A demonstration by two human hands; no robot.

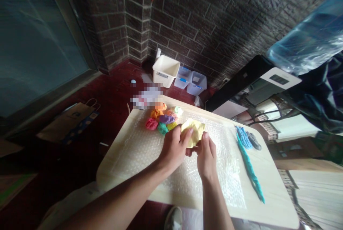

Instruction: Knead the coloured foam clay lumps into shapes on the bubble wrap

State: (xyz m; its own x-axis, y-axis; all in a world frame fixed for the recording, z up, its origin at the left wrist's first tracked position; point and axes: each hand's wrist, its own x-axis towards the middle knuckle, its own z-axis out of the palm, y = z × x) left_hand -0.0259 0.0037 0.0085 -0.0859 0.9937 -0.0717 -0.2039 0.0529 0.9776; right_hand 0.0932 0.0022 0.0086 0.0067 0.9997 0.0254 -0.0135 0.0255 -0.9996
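Note:
Between my two hands is a pale yellow, thin, flattened piece (193, 131) with an uneven edge, which looks soft, like modelling clay or crumpled paper. My left hand (174, 146) grips its left side, thumb lying across the face. At the lower right edge, my right hand (207, 151) pinches it between thumb and fingers. Just beyond the left hand lies a cluster of several crumpled coloured lumps, among them a red one (151, 124), a green one (162, 128), a purple one (166, 119) and an orange one (157, 114).
Bubble wrap (142, 155) covers much of the pale table (273, 183). On the right lie a long teal twisted strip (249, 167), a blue yarn bundle (243, 138) and a grey one (253, 140). A white bin (166, 71) and clear boxes (197, 83) stand behind, by the brick wall.

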